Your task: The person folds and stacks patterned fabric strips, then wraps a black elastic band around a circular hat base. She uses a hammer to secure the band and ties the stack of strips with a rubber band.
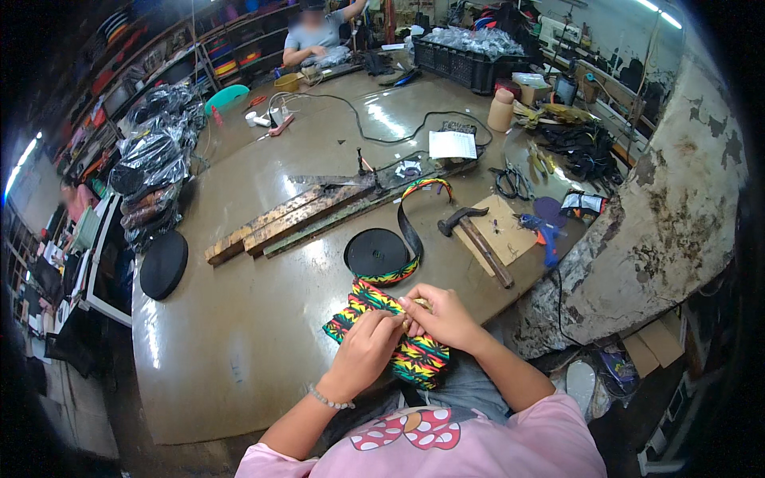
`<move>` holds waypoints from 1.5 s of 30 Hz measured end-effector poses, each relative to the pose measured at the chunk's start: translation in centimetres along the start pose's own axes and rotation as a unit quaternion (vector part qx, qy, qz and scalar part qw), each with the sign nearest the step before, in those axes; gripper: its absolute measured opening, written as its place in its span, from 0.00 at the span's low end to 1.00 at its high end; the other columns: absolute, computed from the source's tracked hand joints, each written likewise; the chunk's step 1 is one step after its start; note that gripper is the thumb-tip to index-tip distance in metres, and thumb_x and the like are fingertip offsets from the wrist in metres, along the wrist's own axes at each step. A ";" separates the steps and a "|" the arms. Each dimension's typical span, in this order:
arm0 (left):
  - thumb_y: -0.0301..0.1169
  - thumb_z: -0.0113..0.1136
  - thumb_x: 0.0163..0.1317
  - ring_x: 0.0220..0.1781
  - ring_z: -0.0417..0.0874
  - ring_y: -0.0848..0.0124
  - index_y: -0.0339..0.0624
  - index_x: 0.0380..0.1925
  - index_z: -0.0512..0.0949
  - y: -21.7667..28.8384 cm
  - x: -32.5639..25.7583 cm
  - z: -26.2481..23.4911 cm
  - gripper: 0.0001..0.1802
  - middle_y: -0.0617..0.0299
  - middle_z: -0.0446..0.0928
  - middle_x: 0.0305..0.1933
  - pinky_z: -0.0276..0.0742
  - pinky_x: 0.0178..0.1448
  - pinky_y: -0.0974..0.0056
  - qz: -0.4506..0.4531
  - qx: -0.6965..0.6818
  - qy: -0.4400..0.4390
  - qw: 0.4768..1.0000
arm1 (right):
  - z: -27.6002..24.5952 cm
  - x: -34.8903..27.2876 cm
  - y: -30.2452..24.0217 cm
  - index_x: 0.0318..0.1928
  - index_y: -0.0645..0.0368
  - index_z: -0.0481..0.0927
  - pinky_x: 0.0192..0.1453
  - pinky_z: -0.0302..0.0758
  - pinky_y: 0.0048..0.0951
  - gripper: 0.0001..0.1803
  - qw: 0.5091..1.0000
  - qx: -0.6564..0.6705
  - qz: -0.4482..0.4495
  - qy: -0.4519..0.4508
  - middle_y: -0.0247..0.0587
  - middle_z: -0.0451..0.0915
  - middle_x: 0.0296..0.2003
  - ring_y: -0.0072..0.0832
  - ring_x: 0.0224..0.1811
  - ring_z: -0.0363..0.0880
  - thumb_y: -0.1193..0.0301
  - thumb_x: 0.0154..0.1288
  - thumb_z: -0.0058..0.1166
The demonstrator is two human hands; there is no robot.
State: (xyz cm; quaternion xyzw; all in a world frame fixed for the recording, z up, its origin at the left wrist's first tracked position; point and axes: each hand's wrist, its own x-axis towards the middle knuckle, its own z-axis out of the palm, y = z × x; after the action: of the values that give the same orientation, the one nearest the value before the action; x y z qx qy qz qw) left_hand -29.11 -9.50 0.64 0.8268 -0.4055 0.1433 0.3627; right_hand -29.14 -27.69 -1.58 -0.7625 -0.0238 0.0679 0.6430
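Note:
A bundle of folded webbing straps (422,362) with a black leaf pattern on red, yellow and green lies over my lap at the table's edge. My left hand (368,350) is closed on it, fingertips pinched together. From the other side my right hand (440,323) grips the bundle too, its fingertips meeting the left ones. A small gold-coloured bit shows between the fingers; its kind is hidden. Just beyond lies a coiled roll of webbing (374,252), black inside with the same pattern on its outer face, its loose end looping up and back.
To the right lie a hammer (483,245) on a cardboard sheet (496,219), a blue glue gun (547,237) and scissors (511,182). Wooden bars (299,215) cross the middle. A black roll (164,264) stands at left. A person (315,40) works at the far end.

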 end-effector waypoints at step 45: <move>0.31 0.60 0.59 0.32 0.79 0.56 0.38 0.27 0.75 -1.4 -0.5 -2.0 0.08 0.54 0.74 0.29 0.75 0.35 0.55 -0.139 0.069 -0.052 0.987 | -1.6 -1.1 -1.6 0.30 0.62 0.75 0.48 0.70 0.32 0.06 0.955 -0.151 -0.239 -0.090 0.44 0.78 0.38 0.36 0.43 0.74 0.73 0.54 0.58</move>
State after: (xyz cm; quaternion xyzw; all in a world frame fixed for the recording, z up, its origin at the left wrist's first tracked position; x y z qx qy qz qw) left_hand -28.22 -7.17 1.08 0.9043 -0.2944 0.0759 0.2996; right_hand -29.92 -29.10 0.38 -0.8136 -0.2730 -0.0242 0.5128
